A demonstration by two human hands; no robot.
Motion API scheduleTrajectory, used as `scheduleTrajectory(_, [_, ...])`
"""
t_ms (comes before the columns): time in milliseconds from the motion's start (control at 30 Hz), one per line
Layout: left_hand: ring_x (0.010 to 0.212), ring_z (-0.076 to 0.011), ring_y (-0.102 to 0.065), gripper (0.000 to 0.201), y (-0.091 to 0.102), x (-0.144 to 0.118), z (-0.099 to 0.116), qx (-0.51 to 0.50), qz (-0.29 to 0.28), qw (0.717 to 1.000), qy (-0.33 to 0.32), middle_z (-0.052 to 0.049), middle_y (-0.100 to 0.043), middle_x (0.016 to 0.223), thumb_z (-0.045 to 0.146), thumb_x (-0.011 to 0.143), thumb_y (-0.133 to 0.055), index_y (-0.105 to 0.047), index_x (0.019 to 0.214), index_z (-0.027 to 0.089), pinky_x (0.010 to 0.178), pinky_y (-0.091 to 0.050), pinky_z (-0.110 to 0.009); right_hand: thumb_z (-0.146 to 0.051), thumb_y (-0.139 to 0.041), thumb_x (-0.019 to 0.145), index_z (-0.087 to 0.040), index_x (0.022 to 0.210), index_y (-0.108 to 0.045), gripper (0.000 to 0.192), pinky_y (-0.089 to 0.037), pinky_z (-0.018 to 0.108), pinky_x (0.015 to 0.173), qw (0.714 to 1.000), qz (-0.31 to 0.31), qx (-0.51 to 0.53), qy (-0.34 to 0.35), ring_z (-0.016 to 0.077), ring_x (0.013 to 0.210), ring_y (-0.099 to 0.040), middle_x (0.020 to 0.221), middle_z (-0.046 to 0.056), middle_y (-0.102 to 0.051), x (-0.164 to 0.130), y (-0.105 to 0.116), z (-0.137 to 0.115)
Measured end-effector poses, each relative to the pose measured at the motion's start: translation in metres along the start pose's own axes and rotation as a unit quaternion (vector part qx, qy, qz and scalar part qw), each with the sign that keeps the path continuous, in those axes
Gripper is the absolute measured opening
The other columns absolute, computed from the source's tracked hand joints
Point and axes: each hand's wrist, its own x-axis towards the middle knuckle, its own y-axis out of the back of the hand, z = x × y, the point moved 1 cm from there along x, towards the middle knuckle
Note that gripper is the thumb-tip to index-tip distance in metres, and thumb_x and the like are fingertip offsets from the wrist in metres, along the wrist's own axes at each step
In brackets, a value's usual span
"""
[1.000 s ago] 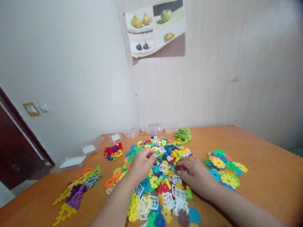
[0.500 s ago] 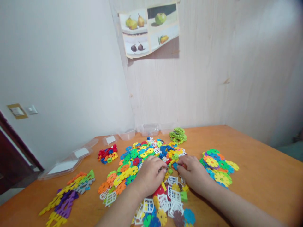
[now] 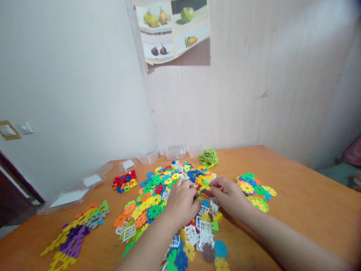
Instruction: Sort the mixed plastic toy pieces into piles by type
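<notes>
A big mixed pile of plastic building pieces (image 3: 153, 201) spreads before me, with notched flower discs, white lattice windows (image 3: 204, 226) and small blocks. My left hand (image 3: 182, 201) rests over the middle of the pile, palm down. Its fingers are curled, their tips partly hidden among the pieces. My right hand (image 3: 229, 195) is at the pile's right edge, thumb and forefinger drawn close together beside yellow and green blocks (image 3: 203, 182). Whatever either hand may hold is too small or hidden to name.
Separate groups lie around: red and blue blocks (image 3: 124, 181), purple and yellow notched strips (image 3: 75, 237), green pieces (image 3: 208, 159) and flower discs (image 3: 255, 190). Clear plastic tubs (image 3: 175, 151) and lids (image 3: 69, 197) line the table's back and left edges by the wall.
The whole view has shifted slightly, so things appear farther left and higher. My right hand has moved a little away from my left, and my left thumb has parted somewhat from the forefinger.
</notes>
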Motion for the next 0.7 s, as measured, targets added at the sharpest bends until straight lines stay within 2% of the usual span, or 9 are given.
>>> scheduleTrajectory(133, [0.118,-0.0288,-0.045,0.017,-0.004,0.001,0.0,0.002,0.0,1.0,0.005,-0.006,-0.061,0.118,0.038,0.077,-0.071,-0.068,0.076,0.022,0.099,-0.038,-0.042,-0.03,-0.047,0.086,-0.021,0.077,-0.066,0.022,-0.041,0.027,0.064,1.0,-0.022,0.006,0.018,0.0192,0.075,-0.061,0.076,0.002,-0.067,-0.004,-0.003,-0.005])
scheduleTrajectory(267, [0.121,-0.0292,-0.045,0.009,-0.006,0.002,0.002,-0.004,0.007,1.0,0.006,-0.005,-0.063,0.121,0.03,0.074,-0.071,-0.068,0.071,0.021,0.101,-0.038,-0.042,-0.032,-0.047,0.087,-0.022,0.077,-0.066,0.024,-0.041,0.027,0.064,0.999,-0.032,0.018,0.027,0.0191,0.074,-0.061,0.076,0.002,-0.067,-0.006,-0.01,-0.005])
scheduleTrajectory(333, [0.119,-0.028,-0.048,0.005,-0.003,0.003,0.004,-0.016,0.021,1.0,0.009,-0.004,-0.066,0.117,0.026,0.072,-0.07,-0.067,0.071,0.021,0.1,-0.039,-0.04,-0.034,-0.046,0.088,-0.022,0.077,-0.066,0.026,-0.042,0.027,0.064,0.999,-0.029,0.03,0.024,0.0193,0.073,-0.06,0.074,0.002,-0.067,-0.007,-0.011,-0.005])
scheduleTrajectory(433, [0.102,-0.0231,-0.058,0.002,0.008,0.005,0.0,-0.048,0.041,0.997,0.043,-0.003,-0.07,0.096,0.024,0.075,-0.066,-0.068,0.074,0.022,0.09,-0.043,-0.035,-0.037,-0.044,0.09,-0.022,0.078,-0.067,0.03,-0.042,0.028,0.063,0.999,-0.029,0.039,0.013,0.0196,0.07,-0.06,0.073,0.002,-0.067,-0.006,-0.009,-0.004])
scheduleTrajectory(533, [0.092,-0.0203,-0.061,0.01,0.026,0.005,-0.023,-0.077,0.084,0.988,0.1,-0.002,-0.07,0.088,0.028,0.082,-0.061,-0.069,0.083,0.023,0.084,-0.044,-0.032,-0.042,-0.045,0.089,-0.022,0.082,-0.067,0.03,-0.044,0.029,0.063,0.998,-0.021,0.051,-0.013,0.0206,0.071,-0.061,0.075,0.003,-0.068,-0.004,-0.008,0.002])
scheduleTrajectory(633, [0.099,-0.0208,-0.061,0.018,0.046,-0.002,-0.068,-0.061,0.152,0.97,0.179,-0.003,-0.071,0.098,0.034,0.085,-0.058,-0.071,0.091,0.023,0.089,-0.043,-0.032,-0.045,-0.047,0.088,-0.022,0.087,-0.067,0.031,-0.046,0.03,0.066,0.997,-0.017,0.067,-0.044,0.022,0.074,-0.063,0.078,0.003,-0.07,-0.002,-0.01,0.01])
scheduleTrajectory(700, [0.095,-0.0201,-0.063,0.022,0.058,-0.011,-0.103,-0.047,0.172,0.944,0.279,-0.004,-0.072,0.098,0.037,0.086,-0.055,-0.072,0.091,0.023,0.085,-0.044,-0.03,-0.046,-0.047,0.087,-0.022,0.089,-0.067,0.032,-0.047,0.031,0.07,0.995,-0.017,0.08,-0.056,0.0227,0.079,-0.064,0.082,0.003,-0.071,-0.001,-0.011,0.013])
